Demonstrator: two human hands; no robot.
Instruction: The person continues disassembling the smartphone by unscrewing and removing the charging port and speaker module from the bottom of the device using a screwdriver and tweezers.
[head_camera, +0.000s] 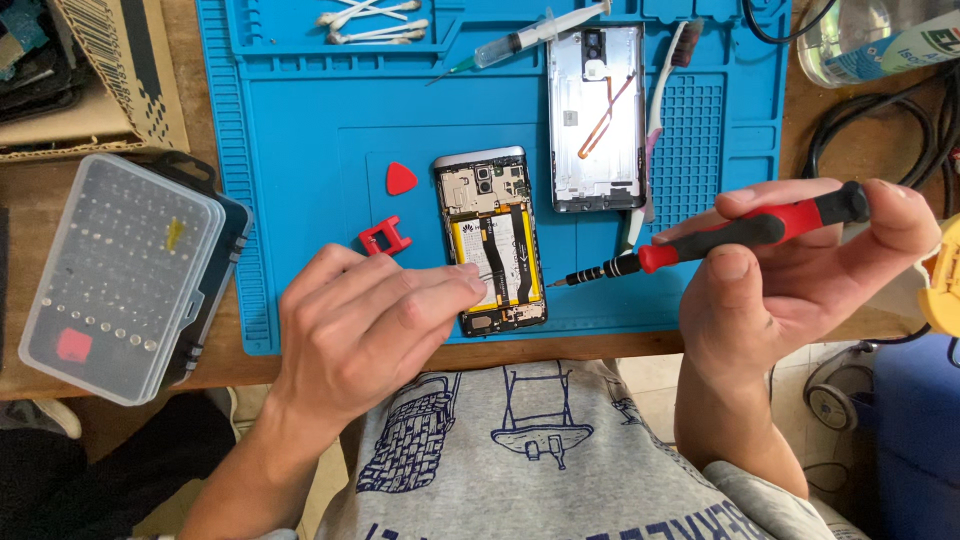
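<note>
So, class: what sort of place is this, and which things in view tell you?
Probably a home or hobby electronics repair bench: a blue silicone work mat, an opened smartphone with its yellow battery exposed, a red-and-black precision screwdriver in the right hand, and a clear plastic bit case.

A wooden surface (60, 190) is running across the room, lying in soft, even daylight. A blue work mat (300, 150) is covering its middle. Left of the mat, a cardboard box (120, 70) is sitting at the far edge, with a clear plastic case (120, 275) lying nearer. Right of the mat, black cables (870, 130) are curling. Below the mat's right corner, pale floor tiles (660, 375) are showing.
</note>
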